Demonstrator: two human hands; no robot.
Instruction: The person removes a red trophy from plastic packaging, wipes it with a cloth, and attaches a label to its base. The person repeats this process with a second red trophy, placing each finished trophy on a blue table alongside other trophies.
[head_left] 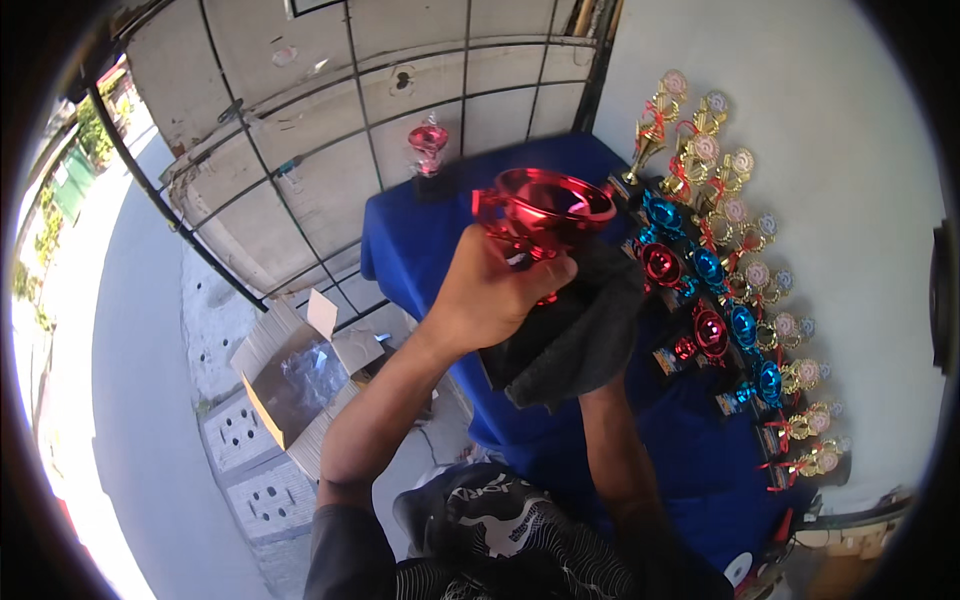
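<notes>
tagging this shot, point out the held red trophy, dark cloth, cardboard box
Held red trophy [546, 222]: head view, bowl side
Dark cloth [590, 345]: head view, middle folds
Cardboard box [268, 338]: head view, left flap

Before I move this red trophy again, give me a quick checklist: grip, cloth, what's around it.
1. Left hand gripping the held trophy: ok.
2. Its cup opening facing up: ok.
3. Black cloth clear of it: not ok, overlaps its lower part in this view.
4. Right hand's grip: cannot tell, hidden by the cloth.
5. Far-corner red trophy standing upright: ok.
6. Cardboard box off the blue-draped table: ok.
</notes>
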